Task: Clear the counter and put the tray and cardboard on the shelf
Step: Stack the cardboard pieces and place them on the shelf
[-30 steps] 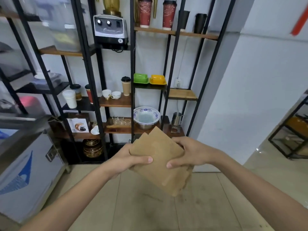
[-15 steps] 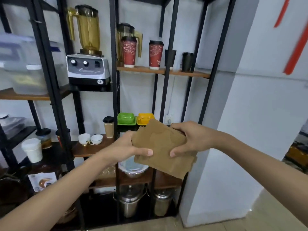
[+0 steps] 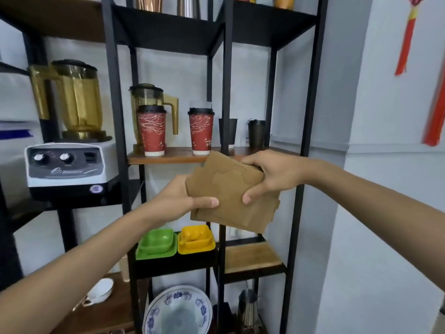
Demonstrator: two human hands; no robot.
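Note:
A stack of flat brown cardboard pieces (image 3: pixel 231 191) is held up in front of the black metal shelf unit (image 3: pixel 225 97). My left hand (image 3: pixel 178 201) grips the stack's lower left edge, thumb on top. My right hand (image 3: pixel 272 175) grips its upper right corner. The stack's top corner sits just in front of the wooden shelf board (image 3: pixel 173 156) that carries the cups. No tray is in view.
Two red paper cups (image 3: pixel 151 131) (image 3: pixel 201 130), a yellow jug and two black cups (image 3: pixel 256 133) stand on that board. A blender (image 3: pixel 69 150) is at left. Green (image 3: pixel 156 243) and yellow (image 3: pixel 196 239) dishes and a bare wooden board (image 3: pixel 251 257) lie below; a white wall stands right.
Both hands have lifted the cardboard from waist height to the level of the cup shelf, and my view has tilted up and moved closer to the shelf unit.

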